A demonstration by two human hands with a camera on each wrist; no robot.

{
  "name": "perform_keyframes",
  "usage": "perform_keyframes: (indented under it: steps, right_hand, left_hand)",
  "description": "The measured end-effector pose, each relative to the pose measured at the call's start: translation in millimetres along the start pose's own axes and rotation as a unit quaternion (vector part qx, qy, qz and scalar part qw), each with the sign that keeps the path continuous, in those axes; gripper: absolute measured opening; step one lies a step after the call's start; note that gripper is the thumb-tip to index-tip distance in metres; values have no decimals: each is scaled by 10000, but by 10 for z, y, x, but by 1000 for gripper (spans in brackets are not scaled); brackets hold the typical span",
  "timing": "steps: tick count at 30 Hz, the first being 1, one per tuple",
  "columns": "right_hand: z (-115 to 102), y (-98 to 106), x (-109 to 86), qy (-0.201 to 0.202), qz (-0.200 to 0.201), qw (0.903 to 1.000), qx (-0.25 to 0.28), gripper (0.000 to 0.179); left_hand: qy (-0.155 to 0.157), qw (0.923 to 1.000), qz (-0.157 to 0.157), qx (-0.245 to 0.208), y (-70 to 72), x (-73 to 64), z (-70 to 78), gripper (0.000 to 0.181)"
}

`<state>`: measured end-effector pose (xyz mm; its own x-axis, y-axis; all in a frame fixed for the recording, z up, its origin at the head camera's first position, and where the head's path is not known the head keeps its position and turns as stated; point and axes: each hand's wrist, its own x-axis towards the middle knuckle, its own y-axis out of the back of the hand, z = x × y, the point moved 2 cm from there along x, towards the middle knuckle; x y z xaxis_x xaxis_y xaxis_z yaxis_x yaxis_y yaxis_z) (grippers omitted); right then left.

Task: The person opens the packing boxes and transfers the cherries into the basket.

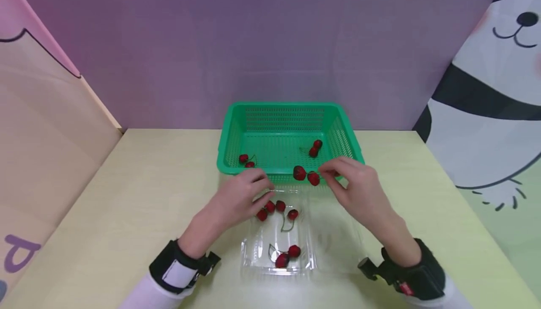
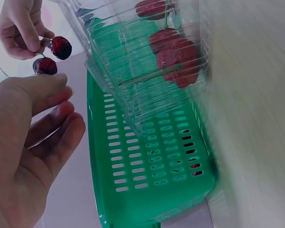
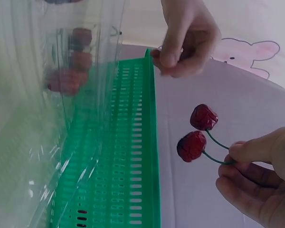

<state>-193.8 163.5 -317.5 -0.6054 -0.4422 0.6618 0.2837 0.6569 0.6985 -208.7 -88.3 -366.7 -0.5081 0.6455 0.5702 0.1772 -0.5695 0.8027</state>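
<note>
In the head view my right hand pinches the green stems of a pair of red cherries. The cherries hang over the near rim of the green basket, and the right wrist view shows both stems between thumb and fingers. My left hand hovers over the left side of a clear plastic box, fingers loosely bent and holding nothing. Several cherries lie in the box's far half, partly hidden by that hand. Another pair lies near its front edge.
Two cherry pairs rest in the basket, one at left and one at right. The clear lid lies opened to the right of the box. Behind the pale table stands a purple backdrop.
</note>
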Motion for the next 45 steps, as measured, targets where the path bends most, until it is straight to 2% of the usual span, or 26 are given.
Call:
perform_keyframes:
  steps: [7,16,22,36,45]
  right_hand:
    - [88,45,0,-186,283,9993,-129,24]
    - [256,57,-10,-454,510,9955,-660,18]
    - [363,25,-23,-561,635,9930,-819,16]
    - [464,-1,-49,-1034,539,9896,-837,12]
    - [474,-8,-48,-1233,438,9874,-895,13]
  left_hand:
    - [-59,9995,-304,-37,-20,-13,23,8]
    - [441,9917,-1209,27,-57,-49,19,10]
    - [598,9852,-1602,111,-80,-65,17,13]
    - [572,9769,-2061,31,-111,-73,23,8]
    - [420,9762,-2119,166,-119,-84,27,11]
